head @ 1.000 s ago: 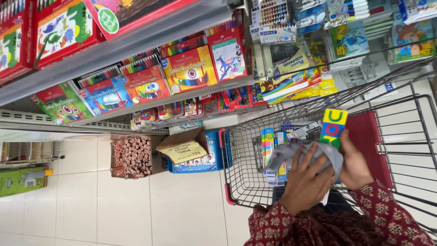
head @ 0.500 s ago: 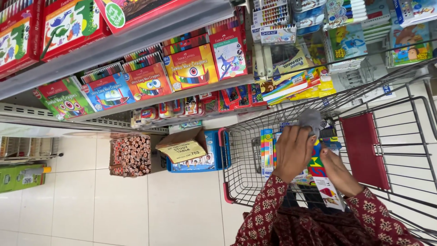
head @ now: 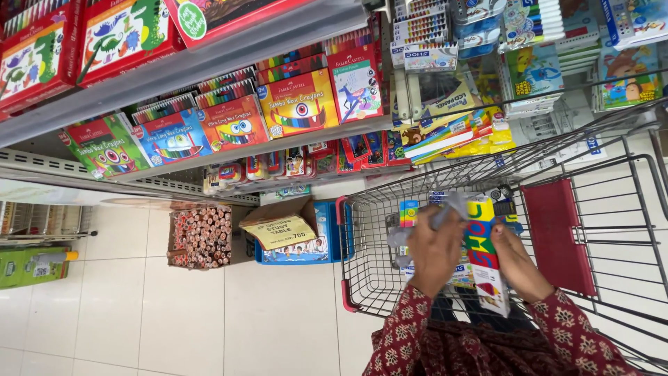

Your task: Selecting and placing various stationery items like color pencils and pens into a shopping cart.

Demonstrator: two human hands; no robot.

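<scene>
Both hands (head: pixel 467 254) clasped around a colourful box (head: pixel 485 252) over the trolley (head: pixel 577 230).

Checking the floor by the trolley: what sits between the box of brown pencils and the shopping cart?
In the head view, an open cardboard box over a blue box sits between the pencil box and the cart.

Bright even store light, sharp, edges perhaps slightly warped
</scene>
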